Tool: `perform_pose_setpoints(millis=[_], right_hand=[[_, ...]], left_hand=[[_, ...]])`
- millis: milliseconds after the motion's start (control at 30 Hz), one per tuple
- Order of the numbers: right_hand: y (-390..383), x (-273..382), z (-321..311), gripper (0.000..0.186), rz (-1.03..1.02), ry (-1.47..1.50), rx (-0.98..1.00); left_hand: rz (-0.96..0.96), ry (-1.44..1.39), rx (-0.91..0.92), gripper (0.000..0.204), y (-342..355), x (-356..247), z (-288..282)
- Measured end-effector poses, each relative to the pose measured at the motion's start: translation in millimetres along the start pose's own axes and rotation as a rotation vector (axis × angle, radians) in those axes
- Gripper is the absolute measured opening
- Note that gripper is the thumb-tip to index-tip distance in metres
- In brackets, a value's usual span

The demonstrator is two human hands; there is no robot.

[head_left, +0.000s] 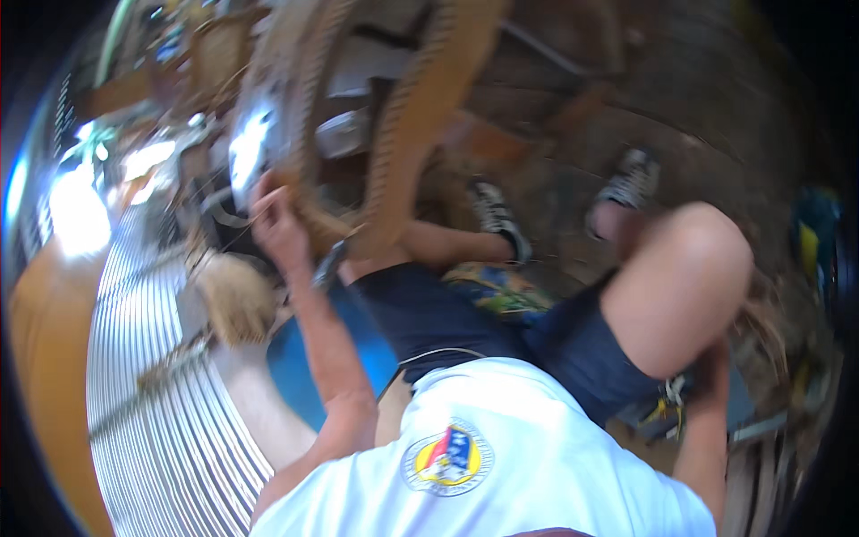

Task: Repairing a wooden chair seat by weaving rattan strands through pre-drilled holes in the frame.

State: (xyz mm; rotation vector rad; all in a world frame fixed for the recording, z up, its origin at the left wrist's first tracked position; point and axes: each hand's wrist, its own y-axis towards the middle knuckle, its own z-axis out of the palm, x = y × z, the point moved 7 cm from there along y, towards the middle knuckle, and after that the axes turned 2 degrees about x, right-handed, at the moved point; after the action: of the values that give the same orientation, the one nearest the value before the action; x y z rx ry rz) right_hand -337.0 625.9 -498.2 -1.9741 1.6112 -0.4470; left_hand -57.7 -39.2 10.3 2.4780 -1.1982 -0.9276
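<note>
My left hand (279, 228) is raised at the centre-left, its fingers curled at the edge of a curved, orange-brown wooden frame (403, 134) with rows of small holes or notches along it. A dark slim object (329, 264), too blurred to name, lies beside my left wrist against the frame. My right hand (711, 358) is down behind my bent right leg, its fingers hidden, near some pale cords (673, 398). The frame stands at my left thigh.
A striped pale panel (143, 358) and an orange surface (49, 376) fill the left side, with tan fibre (233, 291) and a blue surface (295, 367) nearer me. My sneakered feet rest on the dark floor (707, 125). Cluttered wooden pieces (215, 49) stand at the back.
</note>
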Motion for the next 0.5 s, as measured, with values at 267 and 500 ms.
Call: perform_pose_setpoints(millis=[267, 500], right_hand=[[-11, -46, -19, 0.058, 0.055, 0.110, 0.079], [-46, -92, -67, 0.058, 0.143, 0.345, 0.072]], left_hand=[[-0.004, -0.119, -0.090, 0.006, 1, 11, 0], [0.065, 0.041, -0.113, 0.011, 2, 2, -8]])
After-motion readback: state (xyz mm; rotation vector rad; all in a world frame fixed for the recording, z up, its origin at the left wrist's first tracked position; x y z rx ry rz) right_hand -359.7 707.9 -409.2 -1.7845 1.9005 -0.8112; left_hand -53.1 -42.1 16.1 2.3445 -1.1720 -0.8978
